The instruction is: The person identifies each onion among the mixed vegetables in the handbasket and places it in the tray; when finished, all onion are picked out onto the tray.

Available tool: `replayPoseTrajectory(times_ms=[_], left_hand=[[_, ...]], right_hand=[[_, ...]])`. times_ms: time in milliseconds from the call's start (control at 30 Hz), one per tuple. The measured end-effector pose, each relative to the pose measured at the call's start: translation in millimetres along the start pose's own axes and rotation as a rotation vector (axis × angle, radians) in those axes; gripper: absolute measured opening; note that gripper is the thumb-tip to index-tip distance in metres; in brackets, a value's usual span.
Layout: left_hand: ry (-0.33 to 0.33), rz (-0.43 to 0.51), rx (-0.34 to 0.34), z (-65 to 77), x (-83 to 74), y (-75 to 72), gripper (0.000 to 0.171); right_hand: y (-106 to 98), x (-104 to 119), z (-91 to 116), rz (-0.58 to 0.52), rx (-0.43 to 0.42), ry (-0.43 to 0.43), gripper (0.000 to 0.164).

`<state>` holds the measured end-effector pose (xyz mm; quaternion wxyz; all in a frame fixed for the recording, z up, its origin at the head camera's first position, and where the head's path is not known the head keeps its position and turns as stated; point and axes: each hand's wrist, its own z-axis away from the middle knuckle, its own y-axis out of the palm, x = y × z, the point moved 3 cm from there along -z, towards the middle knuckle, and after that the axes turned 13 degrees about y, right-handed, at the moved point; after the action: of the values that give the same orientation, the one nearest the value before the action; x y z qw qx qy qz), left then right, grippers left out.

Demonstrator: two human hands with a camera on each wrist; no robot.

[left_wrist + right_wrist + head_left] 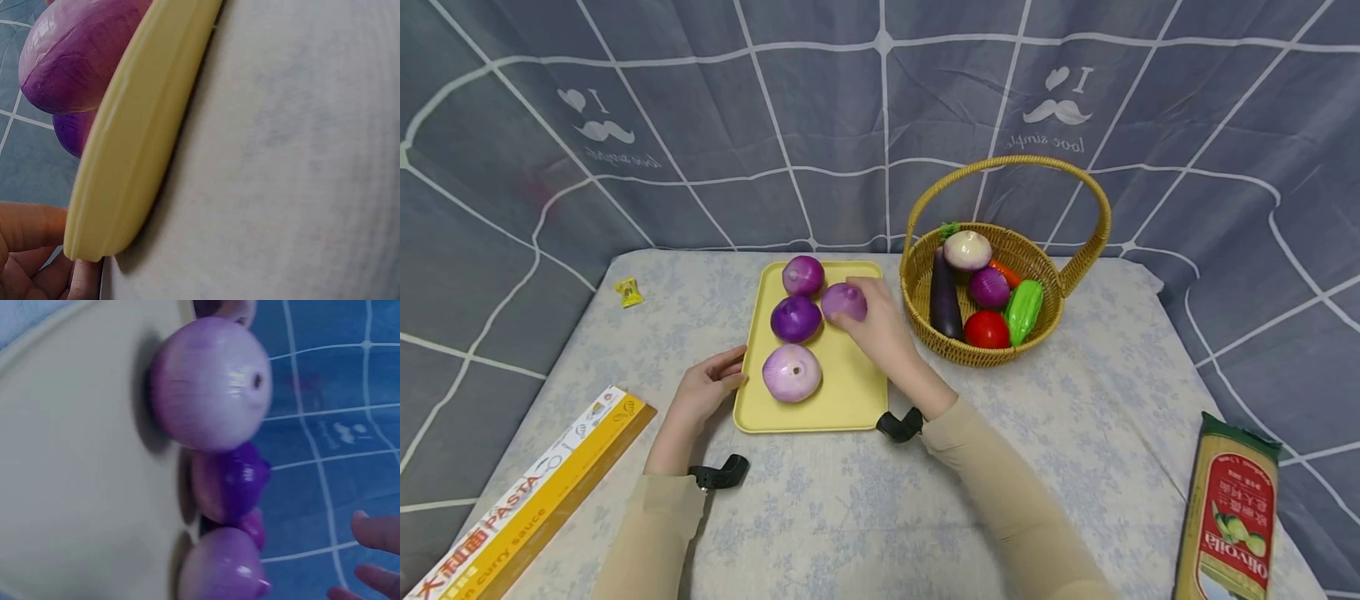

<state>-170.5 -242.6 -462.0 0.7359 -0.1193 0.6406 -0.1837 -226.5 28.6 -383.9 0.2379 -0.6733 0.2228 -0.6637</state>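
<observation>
My left hand is at the left edge of a yellow tray, its thumb and fingertips touching the rim. In the left wrist view, the tray's corner hides part of those fingers. Over the tray's right side, my right hand overlaps a light purple onion. The right wrist view has its fingers extended and spread, apart from that onion. A purple onion, a dark purple onion and a large pale onion form a column on the tray's left side.
Behind my right hand stands a wicker basket holding an eggplant, a tomato, a green pepper and other vegetables. A pasta box lies at left, a pasta bag at right. A yellow-wrapped candy sits back left.
</observation>
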Motion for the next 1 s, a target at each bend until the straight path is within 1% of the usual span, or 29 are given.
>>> replayPoseTrajectory(times_ms=[133,300,433,567,633,700,867,1000], left_hand=[[-0.006,0.000,-0.002,0.5,-1.6,0.4,0.053],[-0.012,-0.004,0.005,0.1,-3.1,1.3,0.053],[-0.012,-0.004,0.007,-0.5,-2.1,1.2,0.053],[-0.015,-0.010,0.001,-0.1,0.2,0.3,0.053],[-0.019,-0.013,-0.002,0.4,1.1,-0.2,0.053],[-0.020,-0.015,-0.001,0.9,1.5,-0.4,0.053],[-0.024,-0.013,0.000,0.6,1.6,-0.4,0.053],[-0.018,-0.018,0.000,-0.3,1.7,0.7,0.053]], right_hand=[[-26.3,-2.0,11.2,-0.074,-0.024,-0.019,0.041],[-62.0,-19.7,20.8,-0.197,-0.084,-0.011,0.034],[-90.0,-39.3,24.6,-0.277,-0.135,0.026,0.032],[-112.4,-60.4,24.5,-0.336,-0.148,0.105,0.033],[-121.2,-70.2,23.7,-0.338,-0.157,0.144,0.034],[-128.5,-79.3,22.4,-0.315,-0.175,0.179,0.035],[-141.3,-97.2,17.1,-0.273,-0.216,0.221,0.039],[-148.8,-105.7,13.0,-0.262,-0.231,0.252,0.040]])
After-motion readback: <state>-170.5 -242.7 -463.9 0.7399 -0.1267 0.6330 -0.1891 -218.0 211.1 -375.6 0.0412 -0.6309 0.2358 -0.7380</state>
